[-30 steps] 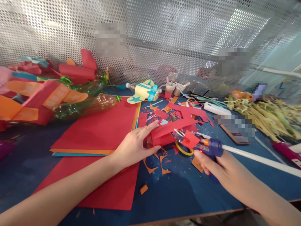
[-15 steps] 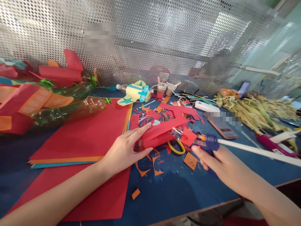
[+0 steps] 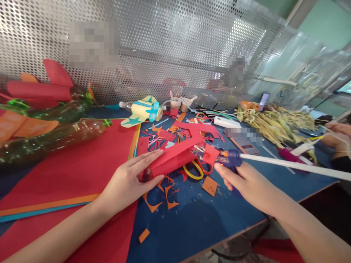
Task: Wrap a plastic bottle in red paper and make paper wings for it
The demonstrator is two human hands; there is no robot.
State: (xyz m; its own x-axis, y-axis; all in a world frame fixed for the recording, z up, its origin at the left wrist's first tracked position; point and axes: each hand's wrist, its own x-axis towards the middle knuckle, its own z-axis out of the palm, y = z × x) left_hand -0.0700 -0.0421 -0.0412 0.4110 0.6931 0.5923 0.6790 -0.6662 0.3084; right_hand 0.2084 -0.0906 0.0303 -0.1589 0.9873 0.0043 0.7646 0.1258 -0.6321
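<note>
A small plastic bottle wrapped in red paper (image 3: 173, 160) lies on its side, with my left hand (image 3: 120, 179) closed around its near end. Along its top runs a raised flap of the paper. My right hand (image 3: 244, 179) grips a dark blue hot glue gun (image 3: 231, 159), a long white glue stick (image 3: 279, 162) running out of its back. A red paper square (image 3: 210, 155) sits around the nozzle. The tip is close to the bottle's far end; I cannot tell whether they touch. Beneath lie scissors (image 3: 195, 176) with yellow and red handles.
Paper scraps (image 3: 164, 137) litter the blue table. Stacked coloured sheets (image 3: 90, 160) and green plastic bottles (image 3: 82, 133) are at left. A yellow bottle airplane (image 3: 142, 111) stands behind. Rightward are a phone (image 3: 245, 145), dried corn husks (image 3: 276, 128) and another person's hand (image 3: 338, 135).
The view has turned to the right, so everything sits further left, and another person's hand shows at the right edge. My hands keep the same hold on the bottle and the glue gun.
</note>
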